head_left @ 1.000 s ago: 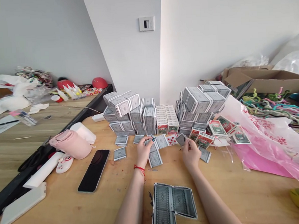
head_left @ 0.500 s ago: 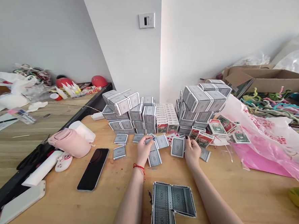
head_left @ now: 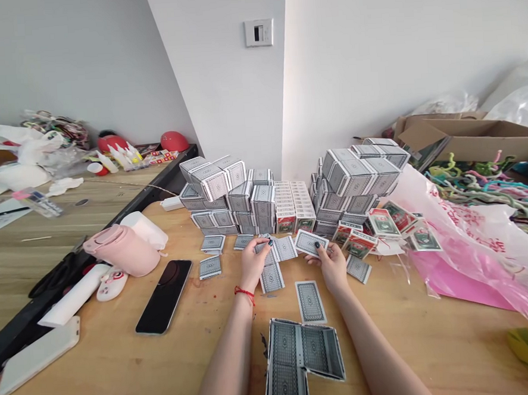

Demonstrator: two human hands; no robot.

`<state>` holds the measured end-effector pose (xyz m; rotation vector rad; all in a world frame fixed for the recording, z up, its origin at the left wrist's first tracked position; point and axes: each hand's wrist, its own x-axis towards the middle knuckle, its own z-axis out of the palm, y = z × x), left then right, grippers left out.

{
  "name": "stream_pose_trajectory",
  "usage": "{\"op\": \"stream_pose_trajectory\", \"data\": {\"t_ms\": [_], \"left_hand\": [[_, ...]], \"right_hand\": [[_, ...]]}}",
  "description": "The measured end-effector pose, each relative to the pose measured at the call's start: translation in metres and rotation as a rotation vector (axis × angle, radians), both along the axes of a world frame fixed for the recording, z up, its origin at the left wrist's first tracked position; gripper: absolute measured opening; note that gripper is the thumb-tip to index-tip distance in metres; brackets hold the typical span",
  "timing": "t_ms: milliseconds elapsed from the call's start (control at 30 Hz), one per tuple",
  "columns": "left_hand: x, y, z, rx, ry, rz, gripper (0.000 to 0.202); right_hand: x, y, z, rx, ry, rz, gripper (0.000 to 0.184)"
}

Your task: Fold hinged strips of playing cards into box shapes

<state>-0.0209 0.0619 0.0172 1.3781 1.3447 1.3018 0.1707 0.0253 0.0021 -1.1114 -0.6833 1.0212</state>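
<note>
While two stacks (head_left: 356,181) of card blocks stand mid-frame, one L-shaped piece (head_left: 284,346) lies bottom centre. Near the centre, the left hand (head_left: 252,266) keeps its fingertips close together at the folded cards (head_left: 271,278); whether it grips any is unclear. The right hand (head_left: 334,266) pinches one card (head_left: 308,241), long axis sideways, right end dipping. One loose card (head_left: 310,302) lies below, long axis nearly vertical.
</note>
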Motion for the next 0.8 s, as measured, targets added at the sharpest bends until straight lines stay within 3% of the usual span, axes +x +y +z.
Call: {"op": "stream_pose_trajectory", "data": {"t_ms": [333, 800], "left_hand": [[0.0, -0.001, -0.001, 0.016, 0.015, -0.003, 0.019], [-0.004, 0.001, -0.005, -0.011, 0.056, -0.049, 0.017]], "right_hand": [[0.0, 0.0, -0.002, -0.02, -0.009, 0.173, 0.038], [0.012, 0.001, -0.004, -0.061, -0.089, 0.275, 0.035]]}}
